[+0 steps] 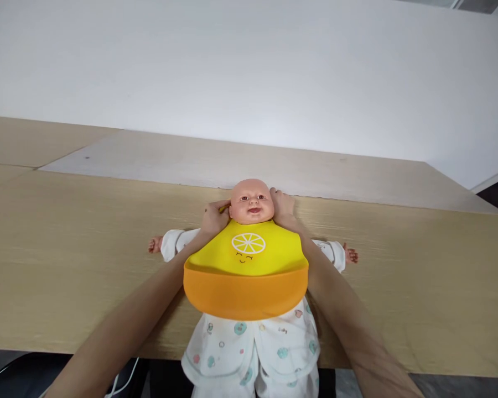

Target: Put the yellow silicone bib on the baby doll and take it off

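A baby doll (253, 200) lies on its back, arms stretched out to both sides, in white printed clothes (249, 345). Over its chest spreads a yellow bib (211, 251) with a lemon slice drawing and an orange catch pocket (245, 296). My left hand (214, 217) is closed beside the doll's head, with a bit of yellow bib strap showing between the fingers. On the other side of the head, my right hand (283, 204) has its fingers curled close to the doll's ear. Whatever those fingers hold is hidden, as is the back of the doll's neck.
The doll rests on a light wooden table (419, 276), its legs toward the near edge. A paler panel (170, 157) runs along the back, against a white wall (249, 72). At the lower left are a black chair (29, 376) and a white cable (126, 382).
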The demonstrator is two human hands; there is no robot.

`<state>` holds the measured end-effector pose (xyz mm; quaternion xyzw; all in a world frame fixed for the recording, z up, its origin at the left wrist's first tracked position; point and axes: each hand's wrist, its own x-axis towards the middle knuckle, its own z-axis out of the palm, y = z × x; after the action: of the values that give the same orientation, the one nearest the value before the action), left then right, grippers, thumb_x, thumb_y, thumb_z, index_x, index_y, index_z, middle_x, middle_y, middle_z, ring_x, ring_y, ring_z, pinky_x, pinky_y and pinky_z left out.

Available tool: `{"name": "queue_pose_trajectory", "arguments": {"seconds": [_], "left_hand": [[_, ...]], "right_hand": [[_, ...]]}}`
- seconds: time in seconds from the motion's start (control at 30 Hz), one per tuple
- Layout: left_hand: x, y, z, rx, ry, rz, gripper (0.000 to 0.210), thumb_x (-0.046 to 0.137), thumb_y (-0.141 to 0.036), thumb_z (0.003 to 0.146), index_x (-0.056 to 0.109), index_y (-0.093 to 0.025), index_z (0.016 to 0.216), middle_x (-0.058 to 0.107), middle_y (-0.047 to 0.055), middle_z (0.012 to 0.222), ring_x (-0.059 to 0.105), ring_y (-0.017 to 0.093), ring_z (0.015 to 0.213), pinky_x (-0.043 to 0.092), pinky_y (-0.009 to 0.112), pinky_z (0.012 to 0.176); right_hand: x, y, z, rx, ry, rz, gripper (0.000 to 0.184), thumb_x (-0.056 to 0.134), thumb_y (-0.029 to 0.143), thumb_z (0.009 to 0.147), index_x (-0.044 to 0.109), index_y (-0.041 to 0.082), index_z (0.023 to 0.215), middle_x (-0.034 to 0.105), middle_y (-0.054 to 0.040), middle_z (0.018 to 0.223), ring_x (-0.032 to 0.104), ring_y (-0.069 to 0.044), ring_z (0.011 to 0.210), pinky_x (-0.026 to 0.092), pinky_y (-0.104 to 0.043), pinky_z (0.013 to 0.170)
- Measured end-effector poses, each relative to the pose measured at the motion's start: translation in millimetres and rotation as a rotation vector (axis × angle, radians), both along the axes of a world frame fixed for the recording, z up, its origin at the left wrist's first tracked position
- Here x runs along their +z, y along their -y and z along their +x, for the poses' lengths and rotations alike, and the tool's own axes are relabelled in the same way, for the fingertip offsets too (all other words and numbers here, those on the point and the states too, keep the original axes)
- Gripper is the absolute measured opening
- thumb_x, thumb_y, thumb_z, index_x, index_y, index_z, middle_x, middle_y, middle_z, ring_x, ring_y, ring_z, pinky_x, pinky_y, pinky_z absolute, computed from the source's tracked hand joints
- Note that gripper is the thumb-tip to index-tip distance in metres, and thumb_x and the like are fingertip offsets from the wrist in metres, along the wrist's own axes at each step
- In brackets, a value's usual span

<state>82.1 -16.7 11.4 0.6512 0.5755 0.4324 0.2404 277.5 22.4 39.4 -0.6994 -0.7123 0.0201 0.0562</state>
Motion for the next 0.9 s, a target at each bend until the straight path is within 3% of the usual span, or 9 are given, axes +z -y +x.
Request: {"name": "queue_pose_trajectory", "arguments": {"seconds": [0.17,0.37,0.63,0.8,0.9], "left_hand": [[5.5,2,1,-0.004,-0.031,-0.026,0.034,0.045,-0.022,0.070,0.074,-0.011,0.084,0.074,0.005,0.081,0.066,0.023,0.077,0.048,0.024,0.062],[10.1,3,2,0.007,-0.056,-0.046,0.034,0.047,-0.022,0.068,0.075,-0.012,0.086,0.075,0.006,0.081,0.066,0.023,0.077,0.050,0.026,0.065],[-2.1,-4,-1,-0.021,-0.056,-0.026,0.036,0.048,-0.021,0.069,0.075,-0.013,0.090,0.075,0.008,0.093,0.068,0.025,0.087,0.051,0.030,0.079],[3.0,-2,2,0.001,-0.013,-0.060,0.034,0.050,-0.021,0.067,0.075,-0.012,0.088,0.075,0.008,0.094,0.068,0.027,0.090,0.052,0.030,0.081],[4.9,-3,3,0.048,0.030,-0.094,0.030,0.052,-0.019,0.064,0.076,-0.014,0.082,0.075,0.007,0.090,0.068,0.026,0.090,0.052,0.029,0.082]], "right_hand": [[4.9,5,-4,-0.014,0.009,-0.032,0.026,0.054,0.034,0.089,0.055,0.017,0.109,0.061,-0.0146,0.105,0.064,-0.022,0.092,0.048,-0.029,0.074],[-1.5,1,0,0.002,0.043,-0.033,0.031,0.053,0.038,0.089,0.052,0.017,0.112,0.058,-0.0160,0.109,0.063,-0.023,0.095,0.048,-0.028,0.073],[-13.9,-3,10,-0.010,-0.026,-0.019,0.039,0.057,0.036,0.087,0.046,0.012,0.115,0.061,-0.0176,0.102,0.064,-0.023,0.095,0.046,-0.027,0.074],[-19.9,-8,15,-0.052,-0.098,-0.021,0.033,0.056,0.030,0.085,0.047,0.012,0.112,0.063,-0.0158,0.098,0.064,-0.022,0.088,0.045,-0.027,0.073],[-25.4,-12,21,-0.093,-0.251,-0.026,0.025,0.049,0.028,0.086,0.049,0.012,0.106,0.064,-0.0126,0.094,0.060,-0.017,0.078,0.043,-0.024,0.068]]}}
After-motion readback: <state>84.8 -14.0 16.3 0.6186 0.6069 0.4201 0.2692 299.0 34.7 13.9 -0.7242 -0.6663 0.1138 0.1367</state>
